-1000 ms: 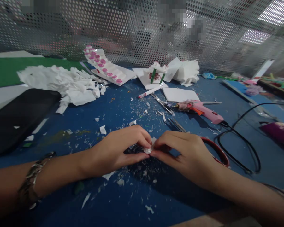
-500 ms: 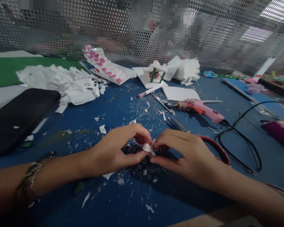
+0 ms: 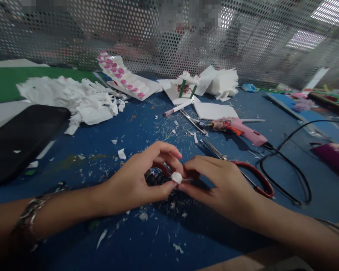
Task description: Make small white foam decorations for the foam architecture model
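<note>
Between my hands is a small white roll of tissue paper point(image 3: 176, 177), its spiral end facing me and a thin tail running right. My left hand point(image 3: 144, 177) touches it with the thumb from below and fingers behind, while the index finger is lifted off. Pinched in my right hand point(image 3: 220, 180) is the tail side of the roll; the fingers partly hide it. Right beside that hand lie red-handled scissors point(image 3: 260, 180) on the blue table point(image 3: 147, 248).
Torn white tissue point(image 3: 87, 101) is piled at left behind a black phone-like slab point(image 3: 25, 139). A pink glue gun point(image 3: 248, 131) with its cord, tweezers point(image 3: 193, 122), a marker point(image 3: 175, 109) and paper pieces with pink dots point(image 3: 121, 77) lie beyond my hands. Paper scraps litter the table.
My left index finger has lifted off the tissue roll. The loose paper at its right looks thinner and more tightly gathered in my right fingers, and the roll's round end shows more clearly.
</note>
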The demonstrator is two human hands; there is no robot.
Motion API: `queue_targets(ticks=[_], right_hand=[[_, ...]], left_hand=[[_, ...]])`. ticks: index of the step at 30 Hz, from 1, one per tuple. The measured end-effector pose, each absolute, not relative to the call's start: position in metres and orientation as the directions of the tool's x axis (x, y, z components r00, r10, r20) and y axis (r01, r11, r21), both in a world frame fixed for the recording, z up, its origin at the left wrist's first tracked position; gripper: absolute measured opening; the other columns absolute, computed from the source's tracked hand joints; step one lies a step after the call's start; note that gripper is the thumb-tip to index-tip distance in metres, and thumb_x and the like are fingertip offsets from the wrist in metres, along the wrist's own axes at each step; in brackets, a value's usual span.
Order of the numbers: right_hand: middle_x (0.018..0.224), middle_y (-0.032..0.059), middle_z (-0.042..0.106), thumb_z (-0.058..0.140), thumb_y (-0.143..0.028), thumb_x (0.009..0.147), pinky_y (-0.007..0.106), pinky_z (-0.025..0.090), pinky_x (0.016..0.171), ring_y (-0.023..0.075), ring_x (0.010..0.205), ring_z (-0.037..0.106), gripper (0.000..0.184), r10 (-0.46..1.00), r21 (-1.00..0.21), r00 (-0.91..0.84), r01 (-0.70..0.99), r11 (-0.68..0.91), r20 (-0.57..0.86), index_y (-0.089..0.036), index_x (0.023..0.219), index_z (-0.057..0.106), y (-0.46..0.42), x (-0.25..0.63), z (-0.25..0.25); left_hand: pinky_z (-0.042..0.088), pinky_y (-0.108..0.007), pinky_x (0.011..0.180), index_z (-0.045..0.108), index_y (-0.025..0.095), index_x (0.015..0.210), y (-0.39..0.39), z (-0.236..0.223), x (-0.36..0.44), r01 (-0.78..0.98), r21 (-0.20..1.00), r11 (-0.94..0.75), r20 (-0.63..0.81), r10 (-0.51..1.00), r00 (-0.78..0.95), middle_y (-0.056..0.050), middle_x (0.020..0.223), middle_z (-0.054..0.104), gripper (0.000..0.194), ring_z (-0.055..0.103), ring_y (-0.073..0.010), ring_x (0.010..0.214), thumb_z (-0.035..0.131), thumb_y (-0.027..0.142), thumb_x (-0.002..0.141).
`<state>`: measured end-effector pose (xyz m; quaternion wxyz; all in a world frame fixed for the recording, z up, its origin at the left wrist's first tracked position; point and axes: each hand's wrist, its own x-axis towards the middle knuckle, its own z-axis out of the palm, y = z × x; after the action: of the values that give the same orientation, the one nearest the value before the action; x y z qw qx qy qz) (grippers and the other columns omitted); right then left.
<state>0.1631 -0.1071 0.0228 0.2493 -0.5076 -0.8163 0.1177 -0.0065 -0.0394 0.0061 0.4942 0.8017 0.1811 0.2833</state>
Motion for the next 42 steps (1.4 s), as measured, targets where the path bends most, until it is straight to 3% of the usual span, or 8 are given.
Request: queue_targets(ticks=[8, 27, 35, 42], right_hand=[[0.058, -0.0051, 0.052, 0.053, -0.03, 0.078, 0.015, 0.031, 0.051, 0.0036, 0.053, 0.045, 0.02, 0.901, -0.423, -0.349, 0.798, 0.43, 0.257, -0.015, 0.065, 0.049, -0.109, 0.164, 0.023], [0.048, -0.006, 0.05, 0.055, -0.027, 0.075, 0.013, 0.028, 0.044, 0.0009, 0.043, 0.042, 0.024, 0.904, -0.428, -0.295, 0.806, 0.409, 0.309, -0.014, 0.056, 0.049, -0.11, 0.159, 0.021], [0.05, -0.0052, 0.05, 0.06, -0.035, 0.071, 0.014, 0.029, 0.045, 0.0021, 0.044, 0.042, 0.028, 0.907, -0.427, -0.317, 0.805, 0.412, 0.278, -0.014, 0.057, 0.049, -0.108, 0.156, 0.022], [0.056, -0.0052, 0.051, 0.06, -0.047, 0.066, 0.015, 0.032, 0.046, 0.0043, 0.048, 0.044, 0.032, 0.936, -0.523, -0.33, 0.78, 0.344, 0.124, -0.016, 0.066, 0.052, -0.108, 0.161, 0.029]], left_hand=[[0.049, -0.017, 0.066, 0.04, 0.02, 0.1, -0.042, 0.013, -0.006, 0.063, 0.977, -0.203, 0.074, 0.603, 0.794, 0.003, 0.082, 0.063, 0.033, 0.061, -0.0098, 0.073, 0.055, 0.014, 0.071], [0.047, -0.017, 0.067, 0.039, 0.02, 0.107, -0.047, 0.014, -0.005, 0.061, 0.996, -0.064, -0.006, 0.641, 0.767, 0.004, 0.081, 0.062, 0.041, 0.059, -0.0097, 0.073, 0.053, 0.01, 0.07], [0.045, -0.016, 0.064, 0.036, 0.019, 0.107, -0.05, 0.013, -0.005, 0.034, 0.999, 0.02, -0.039, 0.675, 0.737, 0.004, 0.078, 0.061, 0.041, 0.059, -0.0087, 0.069, 0.051, 0.009, 0.071], [0.044, -0.015, 0.061, 0.036, 0.02, 0.107, -0.047, 0.009, -0.005, -0.01, 0.998, 0.066, -0.038, 0.688, 0.725, 0.004, 0.08, 0.061, 0.039, 0.058, -0.0074, 0.068, 0.051, 0.011, 0.073]])
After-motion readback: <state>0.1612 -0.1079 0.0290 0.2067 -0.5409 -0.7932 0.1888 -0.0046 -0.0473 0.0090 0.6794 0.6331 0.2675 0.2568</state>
